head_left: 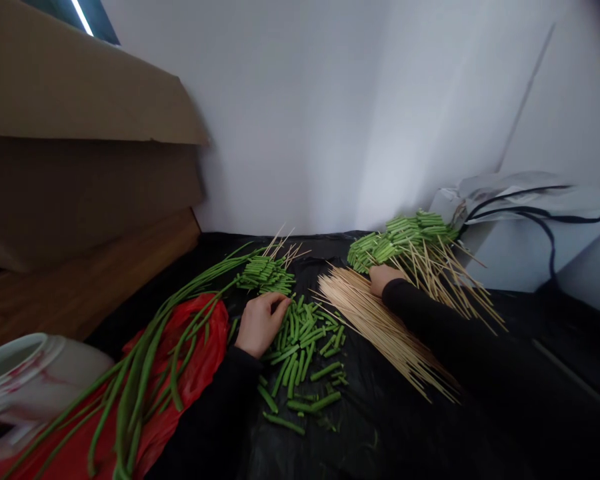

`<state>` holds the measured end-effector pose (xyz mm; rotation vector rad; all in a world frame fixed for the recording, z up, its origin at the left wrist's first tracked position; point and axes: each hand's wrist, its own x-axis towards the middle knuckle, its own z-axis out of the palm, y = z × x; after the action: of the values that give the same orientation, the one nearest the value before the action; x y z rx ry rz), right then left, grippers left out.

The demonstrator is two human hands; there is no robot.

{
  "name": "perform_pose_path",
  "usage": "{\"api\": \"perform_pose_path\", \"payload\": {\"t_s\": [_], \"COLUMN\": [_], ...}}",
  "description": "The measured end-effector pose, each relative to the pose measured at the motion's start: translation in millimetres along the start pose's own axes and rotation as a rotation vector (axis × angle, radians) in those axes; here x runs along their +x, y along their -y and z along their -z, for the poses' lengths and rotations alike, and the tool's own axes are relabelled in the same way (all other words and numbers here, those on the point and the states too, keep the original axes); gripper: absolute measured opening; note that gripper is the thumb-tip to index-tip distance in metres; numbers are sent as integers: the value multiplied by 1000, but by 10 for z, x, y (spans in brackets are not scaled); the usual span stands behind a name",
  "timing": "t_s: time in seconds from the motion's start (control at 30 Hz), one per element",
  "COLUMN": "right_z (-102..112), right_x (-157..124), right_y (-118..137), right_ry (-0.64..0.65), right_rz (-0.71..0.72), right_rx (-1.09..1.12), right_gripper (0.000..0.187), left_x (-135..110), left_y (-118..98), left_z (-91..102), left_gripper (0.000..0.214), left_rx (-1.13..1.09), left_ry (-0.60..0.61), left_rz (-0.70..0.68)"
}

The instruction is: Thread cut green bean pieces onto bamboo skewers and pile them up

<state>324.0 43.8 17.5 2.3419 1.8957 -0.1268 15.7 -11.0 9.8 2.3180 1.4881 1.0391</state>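
1. Left hand (pixel 264 322) with fingers bent and thumb close to the forefinger, just at the upper edge of the cut green pieces (pixel 293 377); cannot tell if pinching one piece or holding nothing
2. Right hand (pixel 384 279) at the upper part of the bare sticks (pixel 380 327), just beside the right stack (pixel 405 235); fingertips hidden, so cannot tell whether grasping something or only resting
3. Between the hands and toward the near side, the cut green pieces, short and scattered on a black sheet (pixel 300 460); judging by look, light, rather firm, perhaps slippery if moist, and able to split; better to take by the middle, without strong squeezing
4. Partly under the dark right sleeve (pixel 430 310), the bare sticks in a long slanting heap; likely light, stiff, ready to roll and to snap when bent; better to take singly, near one end, with care for possible sharp points
5. Just beyond the left hand, the left stack (pixel 265 273), smaller than the right stack, both with green pieces on sticks; better to lift by several sticks together, because of pieces probably inclined to turn
6. Left of the left hand, long green stems (pixel 143 367), seemingly soft and bendable, across a red plastic bag (pixel 215 340)
7. Farther outward, a whitish jug (pixel 75 363) and a cardboard box (pixel 80 87) at left, a pale wall (pixel 290 120) behind
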Motion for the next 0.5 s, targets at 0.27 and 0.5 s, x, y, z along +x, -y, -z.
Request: {"api": "perform_pose_path", "payload": {"t_s": [0.27,0.5], "right_z": [50,253], "right_x": [-9,-24], "right_y": [-13,-39], "right_ry": [1,-31], "right_rz": [-5,68], "right_rx": [15,137], "right_gripper": [37,35], "left_x": [-4,-1], "left_y": [-17,-12], "left_z": [10,2], "left_gripper": [25,25], "left_rx": [8,18], "left_ry": [3,5], "left_rz": [-6,-6]}}
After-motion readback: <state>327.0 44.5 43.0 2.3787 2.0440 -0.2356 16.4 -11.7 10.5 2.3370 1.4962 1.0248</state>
